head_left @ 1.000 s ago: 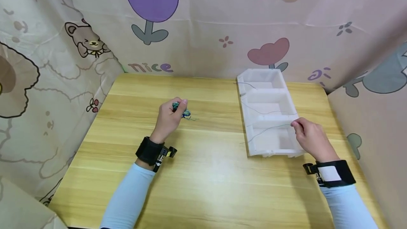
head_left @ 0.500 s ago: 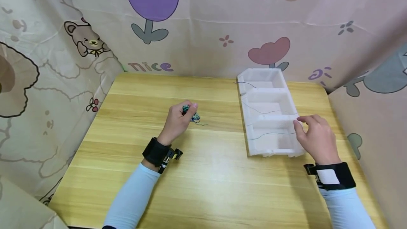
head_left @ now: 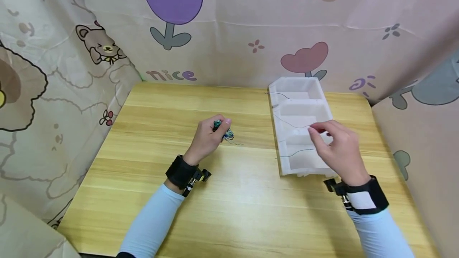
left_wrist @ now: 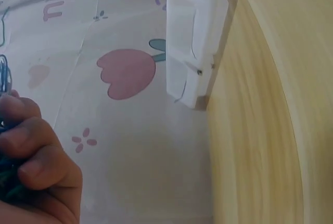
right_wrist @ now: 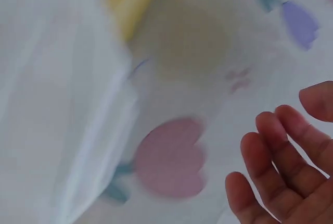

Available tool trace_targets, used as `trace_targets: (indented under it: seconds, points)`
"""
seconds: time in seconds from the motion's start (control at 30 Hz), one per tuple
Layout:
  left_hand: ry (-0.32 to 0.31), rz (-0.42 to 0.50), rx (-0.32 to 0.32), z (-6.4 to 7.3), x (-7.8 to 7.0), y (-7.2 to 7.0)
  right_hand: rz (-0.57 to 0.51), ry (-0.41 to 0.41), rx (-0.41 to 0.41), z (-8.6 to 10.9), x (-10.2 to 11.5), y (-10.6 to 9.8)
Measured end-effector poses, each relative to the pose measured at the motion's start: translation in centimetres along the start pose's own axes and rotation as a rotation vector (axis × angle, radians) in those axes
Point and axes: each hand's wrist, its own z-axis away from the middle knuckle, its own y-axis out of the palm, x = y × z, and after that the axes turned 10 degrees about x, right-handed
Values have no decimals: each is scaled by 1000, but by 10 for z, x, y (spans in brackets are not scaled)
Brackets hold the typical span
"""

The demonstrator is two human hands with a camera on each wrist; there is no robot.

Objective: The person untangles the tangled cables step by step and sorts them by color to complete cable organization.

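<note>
My left hand [head_left: 208,136] grips a tangled bundle of green and blue thread [head_left: 226,133] above the table, a loose end trailing to the right. In the left wrist view its fingers [left_wrist: 39,161] curl round the bundle. Over the white three-compartment box [head_left: 282,150] hovers my right hand [head_left: 342,150]; the right wrist view shows its thumb and fingers [right_wrist: 276,161] apart with nothing between them. One thread [head_left: 299,152] lies across the front compartment, another [head_left: 292,124] across the middle one. A dark thread [head_left: 279,93] hangs over the left rim of the back compartment.
The box stands at the right on a wooden table [head_left: 233,210]. A printed cloth [head_left: 229,43] hangs behind the table, with more cloth along the left and right sides. A camera is strapped to each wrist.
My right hand has let go of the thread at the front compartment and moved left over the box. My left hand has shifted right and slightly nearer with the bundle.
</note>
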Motion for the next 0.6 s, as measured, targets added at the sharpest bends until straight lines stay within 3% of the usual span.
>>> trace_targets:
  seconds: [0.17, 0.33, 0.47, 0.6]
  points:
    - [8, 19, 18, -4, -10, 6, -150, -187, -30, -25, 43, 12]
    - [13, 44, 30, -6, -13, 11, -227, -291, 78, -40, 77, 30]
    - [13, 72, 44, -7, -6, 15, -159, -287, 228, -43, 92, 49]
    - [11, 42, 26, -9, 9, 21, -82, -292, 305, -44, 99, 66]
